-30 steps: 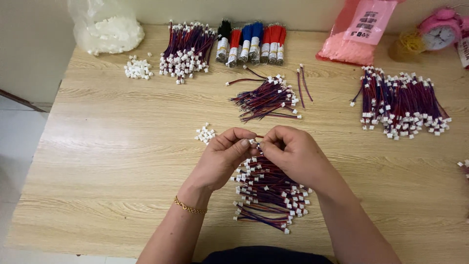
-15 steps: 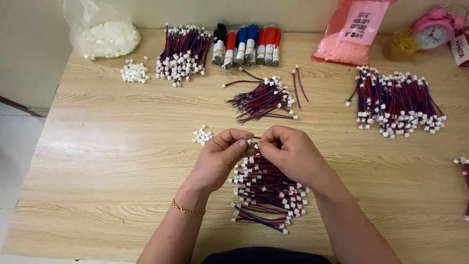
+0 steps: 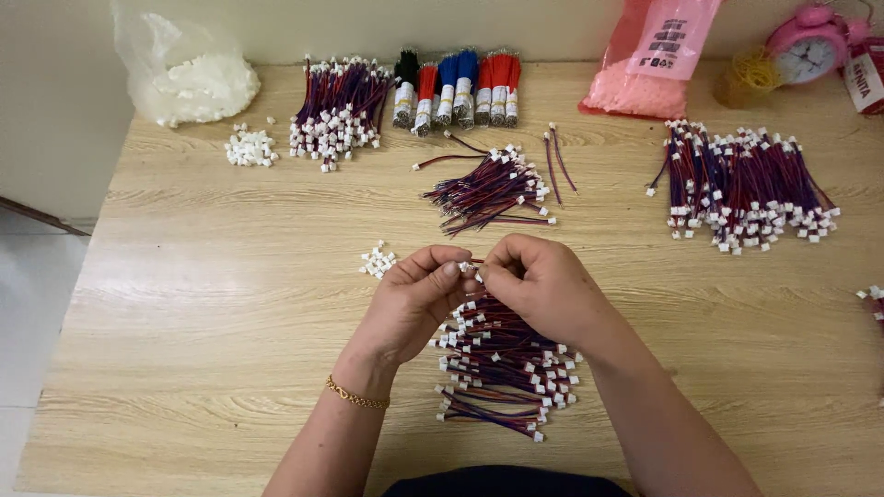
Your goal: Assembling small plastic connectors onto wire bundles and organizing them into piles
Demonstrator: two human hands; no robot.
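In the head view, the left hand [image 3: 416, 294] and the right hand [image 3: 543, 283] are meeting fingertip to fingertip above the wooden table [image 3: 203, 304]. Between them they are pinching a small white connector [image 3: 468, 268], which is sitting right at the point where the thumbs and forefingers close; both hands are curled tight, fingers folded in. Whether a wire is running from it into the right palm is hidden by the fingers. Directly beneath the hands, a pile of red and blue wires with white plugs [image 3: 502, 368] is lying toward the near table edge. A little heap of loose white connectors [image 3: 377, 261] is resting just left of the left hand. A gold bracelet [image 3: 355, 396] is circling the left wrist. Farther back, another wire bundle [image 3: 488, 189] is lying well apart.
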